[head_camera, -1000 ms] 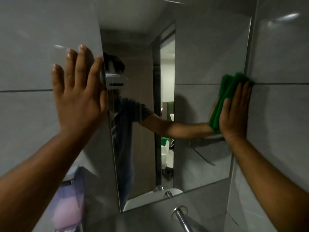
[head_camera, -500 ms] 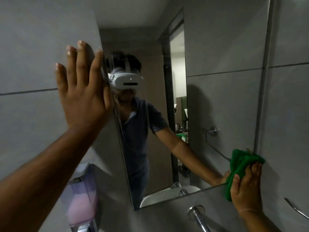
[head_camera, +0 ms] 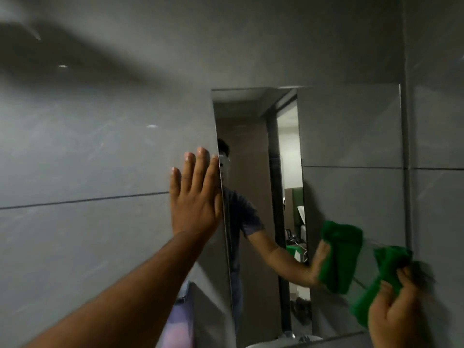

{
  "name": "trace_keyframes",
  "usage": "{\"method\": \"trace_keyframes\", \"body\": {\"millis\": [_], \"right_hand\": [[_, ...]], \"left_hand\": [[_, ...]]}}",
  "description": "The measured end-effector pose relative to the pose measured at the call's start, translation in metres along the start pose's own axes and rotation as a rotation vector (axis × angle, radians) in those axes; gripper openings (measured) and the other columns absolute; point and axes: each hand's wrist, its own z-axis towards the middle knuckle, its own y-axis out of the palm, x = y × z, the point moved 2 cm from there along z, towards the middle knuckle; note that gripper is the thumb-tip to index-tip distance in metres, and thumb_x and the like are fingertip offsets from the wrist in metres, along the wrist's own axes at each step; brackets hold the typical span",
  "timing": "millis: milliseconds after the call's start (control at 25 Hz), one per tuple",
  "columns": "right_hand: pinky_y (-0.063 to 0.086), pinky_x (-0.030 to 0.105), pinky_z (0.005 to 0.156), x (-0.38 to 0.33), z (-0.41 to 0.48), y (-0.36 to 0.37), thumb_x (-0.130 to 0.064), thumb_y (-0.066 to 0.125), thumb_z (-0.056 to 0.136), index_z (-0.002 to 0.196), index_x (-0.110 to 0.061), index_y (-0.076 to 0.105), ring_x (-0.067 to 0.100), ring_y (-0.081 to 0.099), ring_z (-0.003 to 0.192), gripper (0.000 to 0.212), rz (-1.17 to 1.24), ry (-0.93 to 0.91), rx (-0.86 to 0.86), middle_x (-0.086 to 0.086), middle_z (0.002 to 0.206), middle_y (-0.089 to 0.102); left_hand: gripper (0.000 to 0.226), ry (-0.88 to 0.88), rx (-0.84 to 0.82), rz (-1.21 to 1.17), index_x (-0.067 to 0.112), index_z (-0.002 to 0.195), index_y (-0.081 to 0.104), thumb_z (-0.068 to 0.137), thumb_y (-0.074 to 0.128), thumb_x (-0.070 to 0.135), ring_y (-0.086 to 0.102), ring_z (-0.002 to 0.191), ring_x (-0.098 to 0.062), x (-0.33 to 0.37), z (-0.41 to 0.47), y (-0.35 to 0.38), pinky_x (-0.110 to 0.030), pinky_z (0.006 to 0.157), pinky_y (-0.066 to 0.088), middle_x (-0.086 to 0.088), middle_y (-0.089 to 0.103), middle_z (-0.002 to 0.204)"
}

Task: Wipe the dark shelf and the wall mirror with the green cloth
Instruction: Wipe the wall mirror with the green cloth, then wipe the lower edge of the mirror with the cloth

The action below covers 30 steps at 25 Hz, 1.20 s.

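Observation:
The wall mirror (head_camera: pixel 351 136) hangs on grey tiles ahead of me. My left hand (head_camera: pixel 194 197) lies flat and open on the wall tile, its fingers at the mirror's left edge. My right hand (head_camera: pixel 399 315) grips the folded green cloth (head_camera: pixel 379 282) and presses it against the mirror's lower right corner. The cloth and my arm are reflected in the glass, slightly blurred. The dark shelf is not in view.
Grey tiled walls (head_camera: pixel 88 159) surround the mirror. A purple-pink soap dispenser (head_camera: pixel 179 320) hangs on the wall below my left arm. The mirror reflects a doorway and a person wearing a headset. A white basin rim (head_camera: pixel 308 339) shows at the mirror's bottom edge.
My right hand wiped the cloth down the mirror's right edge from mid-height to the lower corner. The view has tilted up and left. My left hand stayed flat on the wall.

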Motion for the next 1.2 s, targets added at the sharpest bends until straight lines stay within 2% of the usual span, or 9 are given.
{"method": "trace_keyframes", "body": {"millis": [120, 200, 360, 480, 600, 680, 880, 1040, 1200], "right_hand": [[0.053, 0.043, 0.097, -0.111, 0.042, 0.004, -0.035, 0.043, 0.104, 0.14, -0.006, 0.046, 0.052, 0.063, 0.122, 0.046, 0.252, -0.026, -0.139, 0.035, 0.143, 0.057], [0.052, 0.04, 0.104, -0.182, 0.054, 0.005, -0.038, 0.04, 0.105, 0.15, -0.014, 0.037, 0.047, 0.058, 0.133, 0.051, 0.358, -0.111, -0.205, 0.029, 0.153, 0.05], [0.046, 0.022, 0.11, -0.306, 0.045, 0.012, -0.027, 0.039, 0.105, 0.161, -0.023, 0.025, 0.001, 0.043, 0.144, 0.057, 0.487, -0.226, -0.242, 0.005, 0.164, 0.037], [0.037, 0.027, 0.124, -0.382, 0.014, 0.02, -0.019, 0.042, 0.106, 0.156, -0.014, 0.038, 0.025, 0.041, 0.153, 0.049, 0.477, -0.288, -0.273, 0.014, 0.166, 0.04], [0.022, 0.012, 0.126, -0.426, -0.038, 0.029, -0.011, 0.044, 0.107, 0.153, -0.009, 0.045, 0.033, 0.04, 0.154, 0.046, 0.42, -0.302, -0.361, 0.017, 0.166, 0.04], [0.019, 0.012, 0.127, -0.428, -0.092, 0.028, -0.004, 0.047, 0.107, 0.154, -0.009, 0.044, 0.032, 0.036, 0.156, 0.048, 0.403, -0.272, -0.475, 0.014, 0.169, 0.035], [0.031, 0.042, 0.129, -0.368, -0.26, -0.01, -0.004, 0.044, 0.107, 0.152, -0.004, 0.047, 0.027, 0.032, 0.158, 0.046, 0.307, -0.123, -0.781, 0.014, 0.167, 0.038], [0.022, 0.035, 0.132, -0.29, -0.418, -0.065, -0.005, 0.039, 0.108, 0.152, -0.006, 0.046, 0.028, 0.031, 0.159, 0.044, 0.193, -0.021, -1.046, 0.016, 0.167, 0.037], [0.024, 0.047, 0.13, -0.184, -0.59, -0.126, 0.002, 0.043, 0.103, 0.152, 0.002, 0.044, 0.032, 0.031, 0.156, 0.049, -0.035, 0.269, -1.351, 0.021, 0.166, 0.035]], "left_hand": [[0.08, 0.109, -0.131, 0.008, 0.028, 0.175, 0.006, 0.108, 0.045, 0.048, 0.004, 0.17, -0.032, -0.021, -0.003, -0.025, -0.052, 0.136, 0.005, -0.005, 0.003, 0.184], [0.078, 0.104, -0.181, -0.011, 0.03, 0.174, 0.001, 0.108, 0.035, 0.052, 0.009, 0.17, -0.03, -0.049, -0.011, -0.053, -0.051, 0.136, 0.006, -0.003, 0.005, 0.184], [0.075, 0.037, -0.09, -0.005, 0.028, 0.177, 0.011, 0.108, 0.033, 0.049, 0.011, 0.17, -0.029, -0.118, -0.033, -0.112, -0.054, 0.137, 0.012, -0.006, 0.009, 0.185], [0.074, -0.001, -0.066, -0.01, 0.025, 0.177, 0.018, 0.108, 0.037, 0.045, 0.012, 0.17, -0.028, -0.155, -0.057, -0.142, -0.055, 0.136, 0.013, -0.006, 0.012, 0.185], [0.073, -0.072, -0.11, -0.059, 0.023, 0.175, 0.026, 0.106, 0.041, 0.043, 0.017, 0.169, -0.028, -0.172, -0.107, -0.144, -0.056, 0.135, 0.016, -0.007, 0.018, 0.183], [0.072, -0.103, -0.213, -0.098, 0.022, 0.174, 0.027, 0.106, 0.04, 0.043, 0.02, 0.169, -0.029, -0.173, -0.169, -0.133, -0.056, 0.134, 0.018, -0.007, 0.019, 0.183], [0.067, -0.185, -0.528, -0.17, 0.021, 0.172, 0.037, 0.107, 0.041, 0.04, 0.025, 0.168, -0.028, -0.169, -0.377, -0.123, -0.055, 0.133, 0.024, -0.004, 0.025, 0.182], [0.066, -0.241, -0.816, -0.252, 0.019, 0.171, 0.038, 0.107, 0.045, 0.036, 0.026, 0.167, -0.027, -0.164, -0.565, -0.127, -0.054, 0.132, 0.026, -0.005, 0.027, 0.181], [0.065, -0.311, -1.086, -0.303, 0.019, 0.171, 0.038, 0.109, 0.042, 0.038, 0.027, 0.167, -0.027, -0.153, -0.746, -0.136, -0.051, 0.132, 0.026, -0.004, 0.025, 0.182]]}}
